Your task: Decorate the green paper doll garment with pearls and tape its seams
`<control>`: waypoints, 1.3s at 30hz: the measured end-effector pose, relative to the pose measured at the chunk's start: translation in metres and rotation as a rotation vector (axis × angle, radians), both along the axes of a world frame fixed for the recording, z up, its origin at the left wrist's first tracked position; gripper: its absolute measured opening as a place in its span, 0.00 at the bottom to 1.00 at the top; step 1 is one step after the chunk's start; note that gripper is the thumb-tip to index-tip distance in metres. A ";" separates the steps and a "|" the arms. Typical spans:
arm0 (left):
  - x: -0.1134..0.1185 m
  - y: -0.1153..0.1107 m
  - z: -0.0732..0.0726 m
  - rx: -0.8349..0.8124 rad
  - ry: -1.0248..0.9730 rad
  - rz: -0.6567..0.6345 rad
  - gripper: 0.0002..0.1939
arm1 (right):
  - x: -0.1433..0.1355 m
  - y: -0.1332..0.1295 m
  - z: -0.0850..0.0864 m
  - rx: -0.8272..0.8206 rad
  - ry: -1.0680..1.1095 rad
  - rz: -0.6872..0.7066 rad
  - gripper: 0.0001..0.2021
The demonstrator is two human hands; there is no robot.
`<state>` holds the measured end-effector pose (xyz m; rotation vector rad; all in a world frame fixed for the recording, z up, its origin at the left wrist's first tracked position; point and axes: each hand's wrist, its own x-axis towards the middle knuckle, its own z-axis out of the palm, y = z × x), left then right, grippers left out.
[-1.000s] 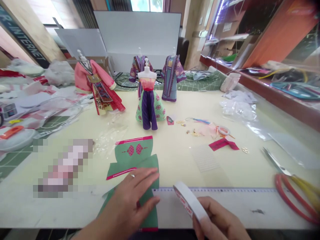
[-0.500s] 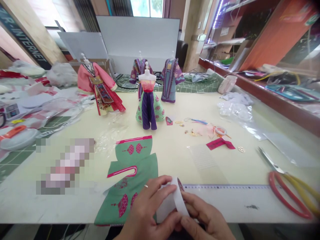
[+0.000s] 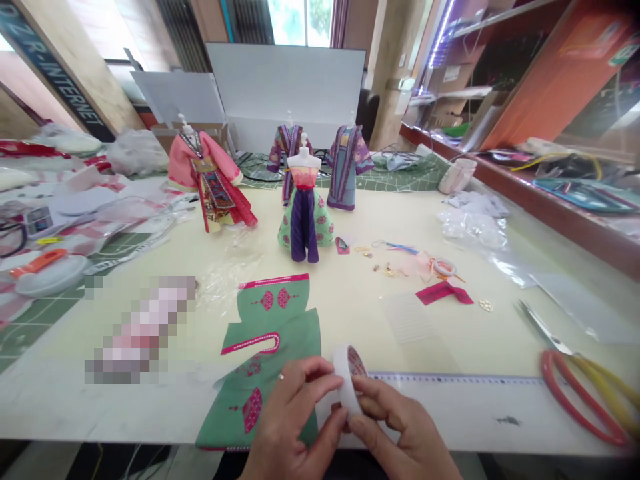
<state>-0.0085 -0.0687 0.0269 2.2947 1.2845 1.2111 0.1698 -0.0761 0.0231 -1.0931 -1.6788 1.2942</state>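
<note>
A roll of white tape stands on edge between my two hands, close to the table's front edge. My right hand grips it from the right, with fingers at the inside of its core and the thumb on the near rim. My left hand, wearing a ring, has its fingertips and thumb closed at the roll's left outer face. Beneath and left of that hand lies a green doll garment piece with crimson trim and fan motifs. The left hand hides part of the cloth.
Red-and-yellow-handled scissors lie at right, beyond a ruler. Small dress forms in costumes, one with a purple-and-green skirt, stand farther back. Crimson fabric, small trims and plastic bags lie right of centre. A pixelated patch covers something at left.
The tape roll has turned slightly and shifted left in view. My left fingers and thumb have drawn closer together at its side. The whole view has shifted slightly.
</note>
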 end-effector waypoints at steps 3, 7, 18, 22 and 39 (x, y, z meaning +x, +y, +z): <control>-0.003 -0.001 -0.001 0.034 0.022 0.010 0.11 | -0.002 -0.004 -0.013 0.196 -0.150 -0.038 0.19; -0.008 -0.004 -0.012 0.044 0.048 0.016 0.12 | -0.002 -0.011 -0.038 0.475 -0.394 -0.035 0.31; -0.004 -0.006 -0.015 -0.129 -0.070 0.009 0.05 | -0.007 -0.012 -0.044 0.632 -0.542 -0.097 0.31; -0.004 -0.005 -0.017 -0.122 -0.073 0.056 0.11 | -0.006 -0.012 -0.043 0.588 -0.507 -0.112 0.30; 0.004 -0.006 -0.016 -0.218 -0.162 0.063 0.04 | -0.001 -0.018 -0.055 0.528 -0.541 -0.142 0.31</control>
